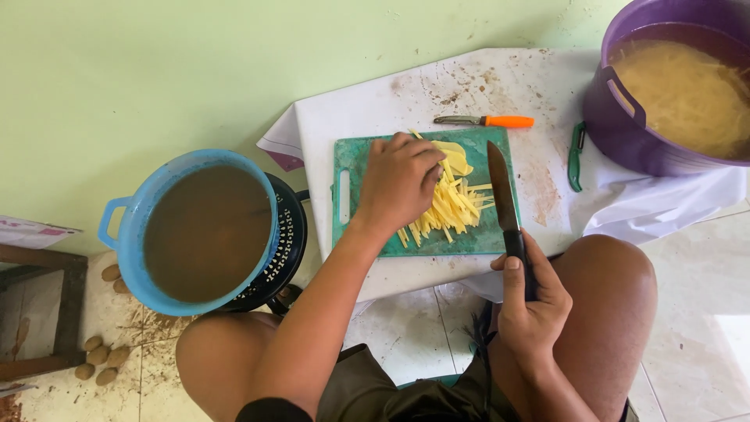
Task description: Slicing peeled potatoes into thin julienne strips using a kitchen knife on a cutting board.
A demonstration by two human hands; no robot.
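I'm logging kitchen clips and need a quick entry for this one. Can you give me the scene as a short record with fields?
Left hand: pressed down on yellow potato strips
Right hand: grips black-handled knife, blade over the board
Work surface: green cutting board on a white tabletop
Behind board: orange-handled peeler
Right: purple tub of pale shreds in water
Left: blue tub of brown water
Floor: small whole potatoes

Board right margin free; purple tub (625,133), peeler (574,156) possibly crowd.
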